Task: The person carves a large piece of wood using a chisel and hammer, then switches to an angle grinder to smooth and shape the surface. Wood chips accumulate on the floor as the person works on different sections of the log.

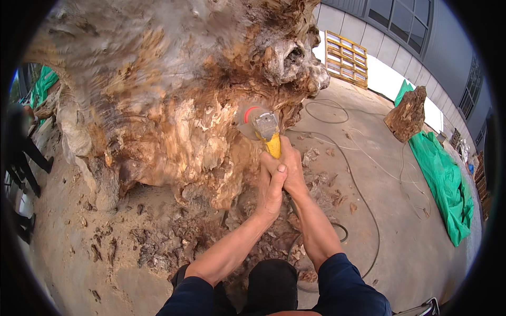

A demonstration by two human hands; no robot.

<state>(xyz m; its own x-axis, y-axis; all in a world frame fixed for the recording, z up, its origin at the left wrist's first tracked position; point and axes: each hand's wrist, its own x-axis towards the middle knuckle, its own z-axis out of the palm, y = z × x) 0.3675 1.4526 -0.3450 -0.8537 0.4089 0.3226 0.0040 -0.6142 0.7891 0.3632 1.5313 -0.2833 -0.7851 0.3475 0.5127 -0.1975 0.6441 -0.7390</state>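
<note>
Both my hands are wrapped round a yellow angle grinder (273, 145) with a grey metal head. My left hand (271, 188) grips from the left with its thumb up, and my right hand (291, 164) closes round the body just beyond it. At the grinder's front a round disc (247, 117) with a red ring is blurred, against or very close to a huge weathered tree stump (200, 126). Around the disc the wood is brown and rough, with pale, flaked patches; further up its grain looks smoother and greyer.
Bark scraps and wood chips (163, 242) litter the ground below the stump. A black cable (363, 195) loops over the concrete on the right. Beyond it lie a green tarp (443, 184) and a wood chunk (407, 113). A wooden pallet (346, 59) leans by the wall. Another person (23, 142) stands far left.
</note>
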